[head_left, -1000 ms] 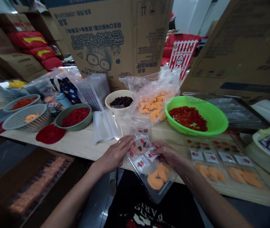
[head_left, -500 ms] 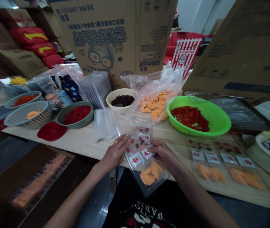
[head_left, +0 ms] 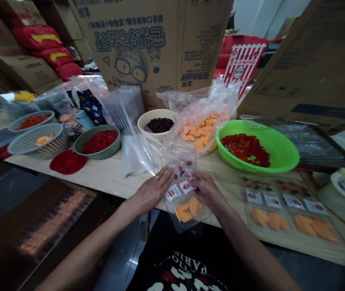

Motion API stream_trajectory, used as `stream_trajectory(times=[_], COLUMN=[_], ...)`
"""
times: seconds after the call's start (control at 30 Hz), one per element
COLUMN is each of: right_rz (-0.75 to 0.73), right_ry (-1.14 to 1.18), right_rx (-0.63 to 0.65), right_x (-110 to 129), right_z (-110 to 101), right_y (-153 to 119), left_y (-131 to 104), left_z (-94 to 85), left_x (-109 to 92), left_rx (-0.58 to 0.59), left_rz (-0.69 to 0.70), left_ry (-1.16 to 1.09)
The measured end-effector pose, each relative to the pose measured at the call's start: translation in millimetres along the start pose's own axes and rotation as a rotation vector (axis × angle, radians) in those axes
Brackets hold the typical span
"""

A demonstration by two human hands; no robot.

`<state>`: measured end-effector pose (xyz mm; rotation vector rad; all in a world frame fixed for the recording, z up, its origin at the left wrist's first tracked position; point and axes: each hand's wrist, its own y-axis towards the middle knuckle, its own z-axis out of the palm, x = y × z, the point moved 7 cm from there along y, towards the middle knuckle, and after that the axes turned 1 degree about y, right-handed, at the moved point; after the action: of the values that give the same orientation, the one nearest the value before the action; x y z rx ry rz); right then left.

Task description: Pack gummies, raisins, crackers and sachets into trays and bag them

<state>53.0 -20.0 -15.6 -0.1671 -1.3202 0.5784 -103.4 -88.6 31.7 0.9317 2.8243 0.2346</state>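
Note:
A clear plastic tray (head_left: 187,218) with orange pieces, two small printed packets and red and dark pieces lies at the table's front edge, its near end sticking out past it. My left hand (head_left: 155,189) rests along the tray's left side, fingers stretched out over its upper left part. On the right side, my right hand (head_left: 207,188) grips the tray, fingers bent over its edge beside a packet. Clear film reaches from the tray's far end toward the bowls.
Filled trays (head_left: 281,218) lie at right, below a green basin (head_left: 284,151). Farther back stand a cream bowl (head_left: 143,125), a bag of orange pieces (head_left: 201,131) and clear stacked trays (head_left: 123,107). At left are a grey-green bowl (head_left: 96,153) and a red lid (head_left: 68,161).
The tray has shifted slightly away from my body, farther into the clear film. My left hand has moved a little up and right with it.

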Motion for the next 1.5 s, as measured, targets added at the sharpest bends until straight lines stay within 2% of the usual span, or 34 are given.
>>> stream_trajectory(times=[0.13,0.27,0.33,0.4,0.5,0.63,0.7,0.77,0.83,0.97,1.03,1.17,1.3,1.43,1.5], right_rz=[-0.033,-0.030,-0.067,-0.135,-0.229,-0.380,-0.522,-0.679,-0.745,-0.785,-0.846,-0.728,-0.656,-0.589,-0.591], right_ry=[0.119,0.119,0.077,-0.035,-0.410,-1.274,-1.596,-1.759,-1.855,-1.927,-1.936,-1.981,-1.971,-1.973,-1.982], right_rx=[-0.116,-0.102,-0.080,-0.107,-0.194,-0.230,-0.155,0.002,0.153,0.308,0.319,0.249,0.196,0.078,0.078], right_x=[-6.2,-21.4,-28.7,-32.3,-26.3,3.3,16.2,21.3,19.6,17.1,20.0,24.2,28.8,32.8,29.4], right_z=[-2.3,-3.9,-5.0,-8.0,-9.9,8.2,28.5,53.1,73.6,98.4,104.2,98.7,94.9,85.8,81.5], right_y=[6.6,16.5,21.8,24.3,18.6,0.6,-4.0,-2.4,6.2,29.0,38.4,66.3,84.1,84.6,76.3], left_y=[-4.2,-15.1,-18.6,-17.6,-12.1,-9.0,-9.5,-11.1,-12.2,-13.6,-14.6,-15.7,-14.3,-10.6,-8.4], left_z=[17.1,20.5,23.8,33.0,50.9,57.8,54.9,51.2,48.9,50.1,51.6,52.0,54.3,57.9,54.7], left_x=[-9.0,6.0,8.9,-0.6,-21.7,-29.8,-28.9,-25.4,-21.4,-12.1,-7.3,-3.7,-7.4,-12.5,-11.6], left_rx=[-0.001,-0.002,0.039,0.141,0.286,0.332,0.345,0.346,0.325,0.270,0.265,0.271,0.212,0.136,0.081], left_rz=[-0.032,-0.218,-0.344,-0.406,-0.462,-0.520,-0.486,-0.463,-0.446,-0.432,-0.430,-0.427,-0.501,-0.592,-0.631], left_ry=[-0.180,-0.520,-0.581,-0.564,-0.501,-0.402,-0.386,-0.374,-0.350,-0.266,-0.254,-0.275,-0.285,-0.305,-0.332])
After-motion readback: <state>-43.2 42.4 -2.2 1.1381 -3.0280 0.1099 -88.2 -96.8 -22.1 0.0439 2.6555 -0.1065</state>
